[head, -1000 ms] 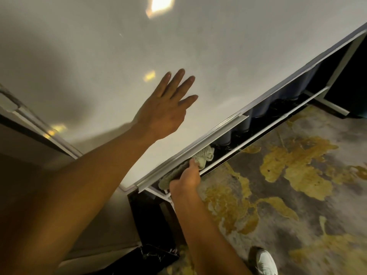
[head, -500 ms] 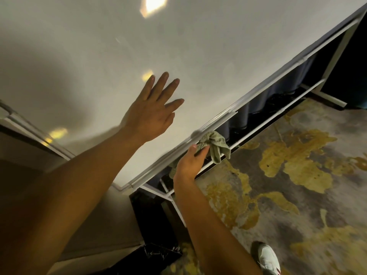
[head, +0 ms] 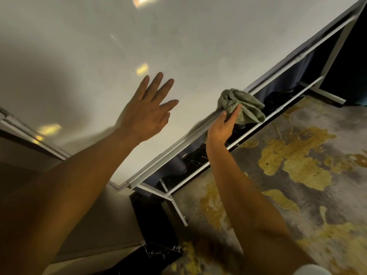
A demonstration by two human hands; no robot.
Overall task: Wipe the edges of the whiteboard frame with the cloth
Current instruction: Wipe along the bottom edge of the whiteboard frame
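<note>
Head view, tilted. My left hand [head: 148, 113] is flat against the whiteboard [head: 178, 46] face, fingers spread and extended, palm on the white surface, nothing held. It sits well above the bottom frame edge [head: 172, 144].

My right hand [head: 222, 126] is curled around a bunched grey-green cloth [head: 243, 109], thumb and fingers pinching the wad from below. The cloth is pressed onto the bottom frame edge, roughly midway along the visible run, with folds spilling over the front and hanging toward the floor side. Part of the wad overlaps the board face just above the rail. I cannot tell how far my fingers wrap behind the rail; the cloth hides them.

The frame edge runs diagonally from lower left, where it meets the corner [head: 121, 186], up to upper right. Below it the white stand crossbar [head: 228, 150] runs parallel. A dark blue curtain [head: 301, 62] hangs behind the stand. The floor is grey carpet [head: 297, 165] with yellow blotches. Ceiling-light reflections [head: 142, 68] show on the board. A white shoe tip [head: 311, 269] is at the bottom right.
</note>
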